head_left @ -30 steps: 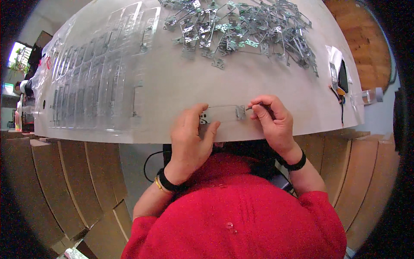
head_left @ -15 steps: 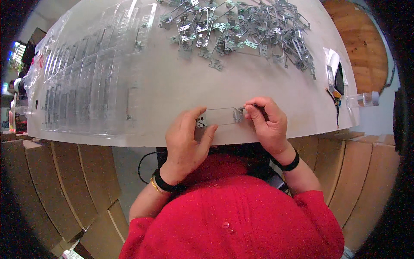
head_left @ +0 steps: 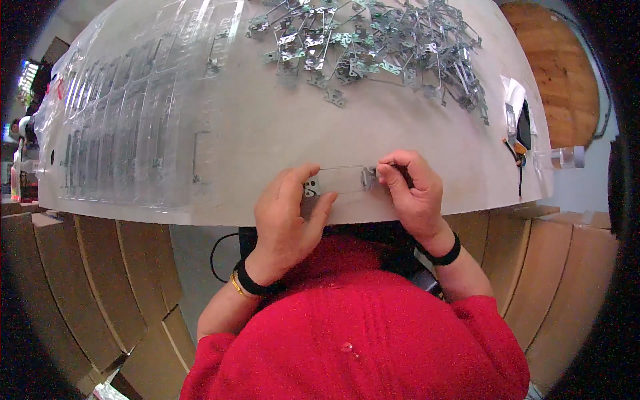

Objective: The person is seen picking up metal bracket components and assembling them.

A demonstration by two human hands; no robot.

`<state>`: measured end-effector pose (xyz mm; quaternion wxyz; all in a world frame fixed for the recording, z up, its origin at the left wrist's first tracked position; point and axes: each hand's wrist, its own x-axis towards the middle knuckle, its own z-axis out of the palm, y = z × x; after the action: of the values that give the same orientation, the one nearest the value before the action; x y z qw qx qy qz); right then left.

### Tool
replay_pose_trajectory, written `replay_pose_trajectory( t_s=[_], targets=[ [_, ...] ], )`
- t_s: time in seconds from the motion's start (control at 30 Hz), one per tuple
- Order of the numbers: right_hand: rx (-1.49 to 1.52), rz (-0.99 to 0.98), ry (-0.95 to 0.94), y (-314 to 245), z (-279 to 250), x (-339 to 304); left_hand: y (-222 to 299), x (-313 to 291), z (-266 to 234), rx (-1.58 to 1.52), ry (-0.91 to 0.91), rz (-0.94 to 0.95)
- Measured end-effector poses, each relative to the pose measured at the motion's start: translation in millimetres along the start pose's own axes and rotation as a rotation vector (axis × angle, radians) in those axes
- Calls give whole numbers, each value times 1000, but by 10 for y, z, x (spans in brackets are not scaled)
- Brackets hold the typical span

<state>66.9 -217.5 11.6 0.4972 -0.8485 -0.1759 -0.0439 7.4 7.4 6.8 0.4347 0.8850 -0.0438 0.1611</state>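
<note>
On table (head_left: 267,133): trays (head_left: 142,133) at left, parts heap (head_left: 360,60) at back; bracket (head_left: 368,178) between my left hand (head_left: 285,210) and right hand (head_left: 417,197).

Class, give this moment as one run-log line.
left hand: grips left end of wire frame; right hand: pinched at its right end; ahead: metal parts pile; left: clear trays

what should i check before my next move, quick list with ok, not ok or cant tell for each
1. Left hand steadying the metal frame: ok, finger and thumb span its left end.
2. Right hand at the frame's right end: ok, thumb and finger pinched there.
3. Small part between the right fingertips: cannot tell, the fingers hide it.
4. Frame flat on the table: cannot tell from this angle.
5. Loose metal pile clear of both hands: ok, it lies beyond them.
</note>
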Motion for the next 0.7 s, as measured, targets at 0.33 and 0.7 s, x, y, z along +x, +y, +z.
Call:
replay_pose_trajectory(
  t_s=[0.33, 0.7],
  targets=[
    [15, 29, 0, 36, -8, -6, 48, 19, -8, 98, -7, 50],
    [52, 43, 20, -29, 37, 13, 19, -11, 21, 83, 12, 32]
  ],
)
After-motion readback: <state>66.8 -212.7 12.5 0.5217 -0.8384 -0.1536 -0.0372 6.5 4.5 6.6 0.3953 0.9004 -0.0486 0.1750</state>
